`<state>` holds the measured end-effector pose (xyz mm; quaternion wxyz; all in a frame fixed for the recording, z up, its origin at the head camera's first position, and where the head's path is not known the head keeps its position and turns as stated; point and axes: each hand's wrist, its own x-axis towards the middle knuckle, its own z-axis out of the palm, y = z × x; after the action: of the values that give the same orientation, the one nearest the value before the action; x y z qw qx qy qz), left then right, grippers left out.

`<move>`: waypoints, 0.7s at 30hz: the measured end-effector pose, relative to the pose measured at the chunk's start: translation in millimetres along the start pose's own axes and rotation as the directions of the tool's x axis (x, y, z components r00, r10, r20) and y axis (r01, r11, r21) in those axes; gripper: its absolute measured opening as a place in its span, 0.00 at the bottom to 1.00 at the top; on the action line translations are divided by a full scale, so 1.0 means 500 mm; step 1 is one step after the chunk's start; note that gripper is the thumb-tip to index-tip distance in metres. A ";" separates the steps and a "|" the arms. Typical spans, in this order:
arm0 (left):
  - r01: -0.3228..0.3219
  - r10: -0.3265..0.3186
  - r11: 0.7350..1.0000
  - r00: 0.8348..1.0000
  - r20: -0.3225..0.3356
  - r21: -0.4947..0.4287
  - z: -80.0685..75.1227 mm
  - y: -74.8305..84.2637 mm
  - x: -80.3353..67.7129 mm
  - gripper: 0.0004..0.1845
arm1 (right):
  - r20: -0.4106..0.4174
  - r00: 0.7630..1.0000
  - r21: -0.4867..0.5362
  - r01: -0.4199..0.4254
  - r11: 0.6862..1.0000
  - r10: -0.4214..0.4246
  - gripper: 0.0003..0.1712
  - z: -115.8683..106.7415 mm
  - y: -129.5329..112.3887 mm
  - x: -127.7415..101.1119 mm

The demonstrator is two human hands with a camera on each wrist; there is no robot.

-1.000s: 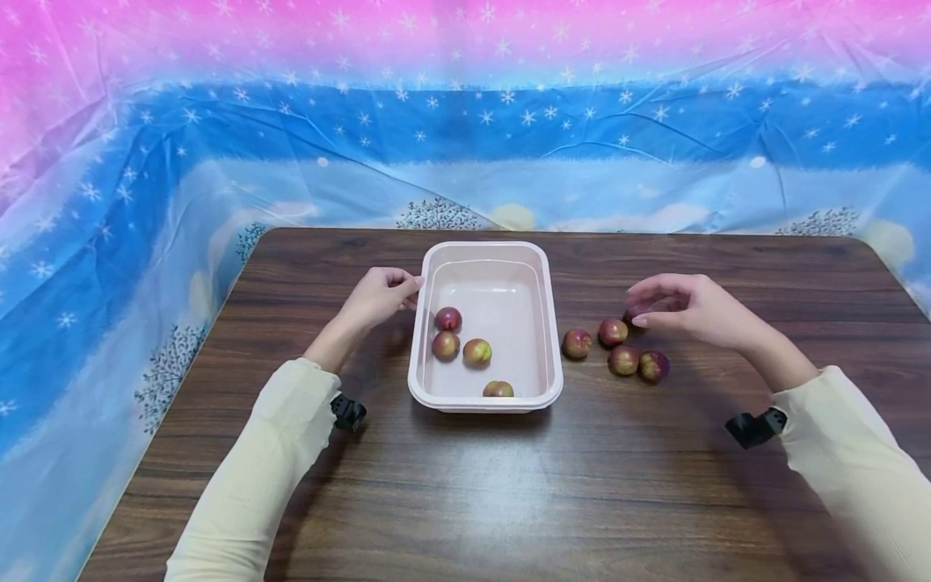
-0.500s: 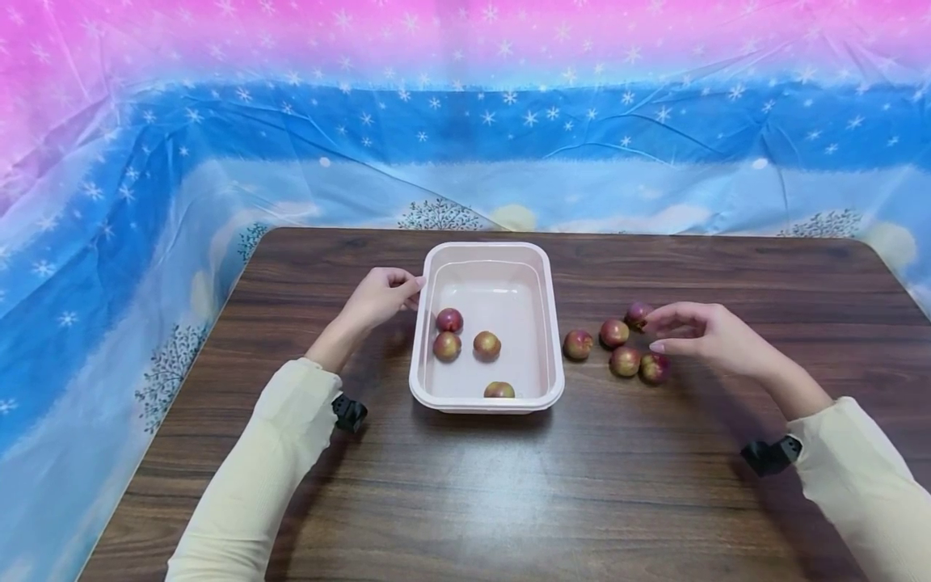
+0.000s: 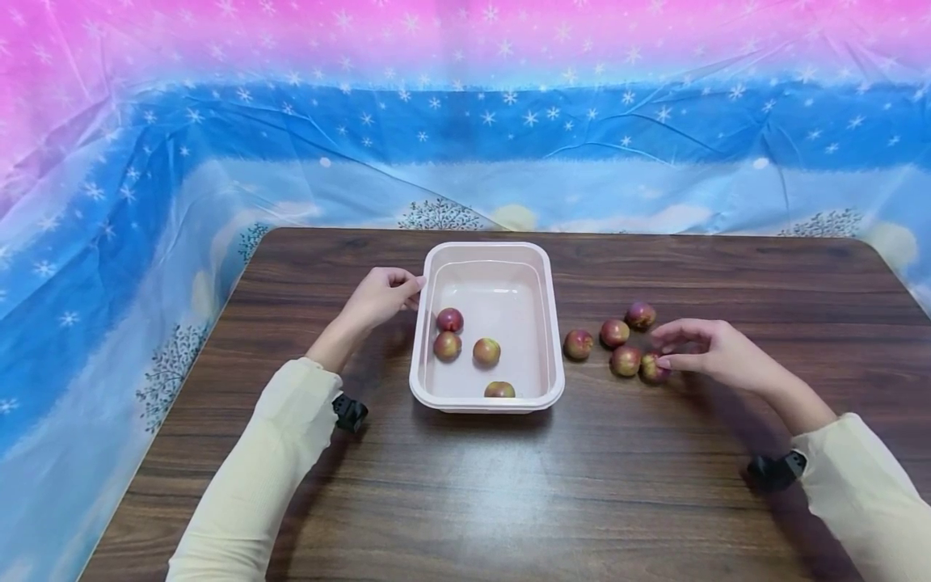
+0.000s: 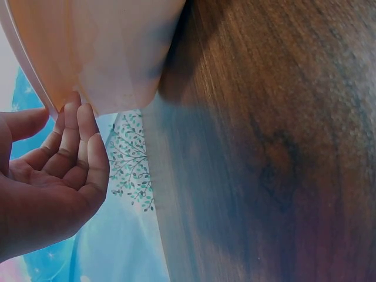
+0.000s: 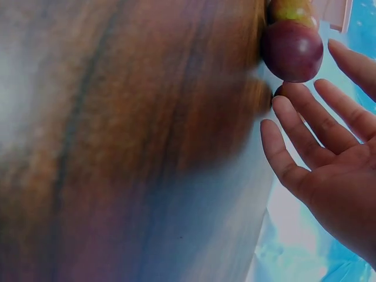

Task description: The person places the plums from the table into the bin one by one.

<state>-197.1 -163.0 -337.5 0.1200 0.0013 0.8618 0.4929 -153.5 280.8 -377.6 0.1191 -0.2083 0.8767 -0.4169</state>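
A pale pink plastic tray (image 3: 520,323) holds several red-and-green plums, one of them a yellowish plum (image 3: 486,352). At the tray's left rim my left hand (image 3: 380,295) pinches the edge; the left wrist view shows the thumb (image 4: 29,123) at the rim and the fingers (image 4: 70,126) under it against the outer wall. Right of the tray, several plums lie in a loose group. My right hand (image 3: 716,352) is beside the rightmost plum (image 3: 654,368), fingers spread apart. In the right wrist view this dark red plum (image 5: 292,51) sits between thumb and fingertips, not gripped.
Both the tray and the loose plums, including a plum (image 3: 579,345) near the tray's right side, are on a dark wood-grain table (image 3: 480,501). A snowflake-patterned cloth (image 3: 465,121) hangs behind and along the left side.
My right hand has moved right and toward me, from the farthest loose plum to the rightmost one. The yellowish plum in the tray has rolled slightly right. My left hand stays put.
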 end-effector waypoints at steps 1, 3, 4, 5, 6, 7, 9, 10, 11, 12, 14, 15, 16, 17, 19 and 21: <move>-0.002 0.002 1.000 1.000 0.001 0.000 0.000 0.000 0.000 0.17 | 0.002 1.000 -0.001 -0.004 1.000 0.004 0.20 0.001 0.001 -0.001; -0.004 0.004 1.000 1.000 0.001 -0.001 0.000 0.001 -0.001 0.17 | 0.005 1.000 -0.002 -0.012 1.000 0.012 0.20 0.002 0.002 -0.003; -0.004 0.004 1.000 1.000 0.001 -0.003 0.000 0.000 -0.001 0.17 | 0.006 1.000 -0.004 -0.016 1.000 0.016 0.20 0.002 0.003 -0.004; -0.004 0.004 1.000 1.000 0.001 -0.002 0.000 0.000 -0.001 0.17 | 0.007 1.000 -0.003 -0.021 1.000 0.021 0.20 0.003 0.003 -0.005; -0.003 0.003 1.000 1.000 0.001 -0.002 0.000 0.000 -0.001 0.17 | 0.005 1.000 -0.007 -0.020 1.000 0.020 0.20 0.004 0.004 -0.005; -0.002 0.002 1.000 1.000 0.001 -0.001 0.000 0.000 0.000 0.17 | 0.004 1.000 -0.008 -0.017 1.000 0.017 0.20 0.004 0.004 -0.006; 0.001 -0.001 1.000 1.000 0.002 -0.001 0.000 0.000 0.000 0.17 | 0.003 1.000 -0.010 -0.011 1.000 0.011 0.20 0.005 0.005 -0.006; 0.003 -0.003 1.000 1.000 0.003 -0.003 0.000 -0.001 0.001 0.17 | 0.003 1.000 -0.009 -0.006 1.000 0.006 0.20 0.005 0.005 -0.006; 0.004 -0.004 1.000 1.000 0.004 -0.003 0.000 0.000 0.000 0.17 | 0.004 1.000 -0.009 -0.002 1.000 0.002 0.20 0.006 0.005 -0.007; 0.005 -0.005 1.000 1.000 0.004 -0.002 0.000 0.000 0.000 0.17 | 0.004 1.000 -0.011 0.003 1.000 -0.003 0.20 0.006 0.006 -0.007; 0.006 -0.006 1.000 1.000 0.005 -0.002 0.000 0.000 0.000 0.17 | 0.004 1.000 -0.016 0.012 1.000 -0.012 0.19 0.006 0.005 -0.007; 0.006 -0.006 1.000 1.000 0.003 -0.004 0.000 0.000 0.000 0.17 | 0.004 1.000 -0.019 0.014 1.000 -0.014 0.19 0.006 0.005 -0.007; 0.005 -0.005 1.000 1.000 0.002 -0.006 0.000 0.000 0.000 0.17 | 0.005 1.000 -0.020 0.015 1.000 -0.015 0.19 0.006 0.004 -0.008; 0.002 -0.002 1.000 1.000 0.001 -0.003 0.000 -0.001 0.000 0.17 | 0.006 1.000 -0.021 0.015 1.000 -0.015 0.19 0.006 0.002 -0.008; -0.002 0.002 1.000 1.000 0.001 -0.003 0.001 -0.002 0.000 0.17 | 0.004 1.000 -0.019 0.012 1.000 -0.012 0.19 0.006 0.000 -0.008; -0.006 0.006 1.000 1.000 -0.001 -0.006 0.001 -0.002 0.000 0.17 | 0.006 1.000 -0.019 0.007 1.000 -0.007 0.19 0.007 -0.002 -0.008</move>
<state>-197.0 -163.2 -338.6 0.1180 0.0030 0.8604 0.4958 -148.3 279.8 -378.7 0.1183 -0.2136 0.8796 -0.4082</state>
